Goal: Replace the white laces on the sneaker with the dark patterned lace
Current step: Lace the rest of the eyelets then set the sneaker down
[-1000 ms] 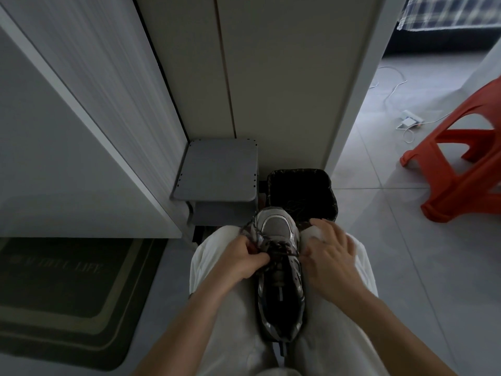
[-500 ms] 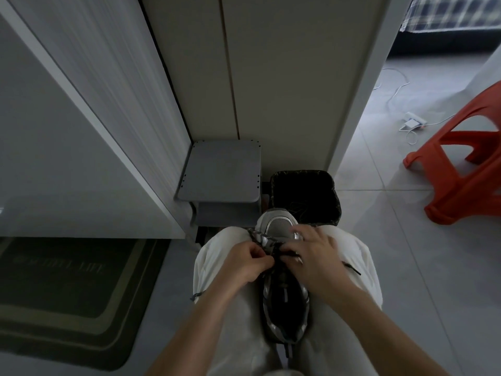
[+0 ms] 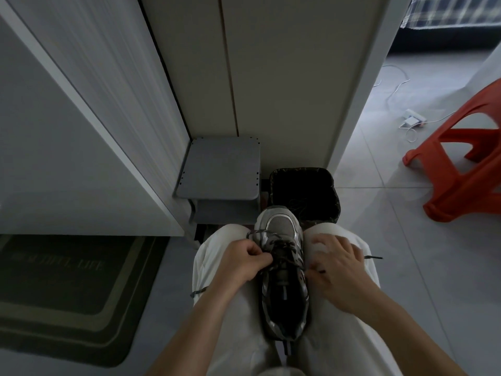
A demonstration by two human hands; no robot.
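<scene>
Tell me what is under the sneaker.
The sneaker sits on the person's lap, between two thighs in white trousers, toe pointing away. Its sole and the contact beneath are hidden by the shoe itself.

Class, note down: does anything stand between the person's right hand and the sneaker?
Nothing visible does. The right hand rests on the trouser leg right beside the sneaker; the left hand pinches the dark lace on the far side.

Silver-grey sneaker (image 3: 280,226) — dark speckled lace (image 3: 283,245); orange stool (image 3: 461,191); white trousers (image 3: 244,335)
</scene>
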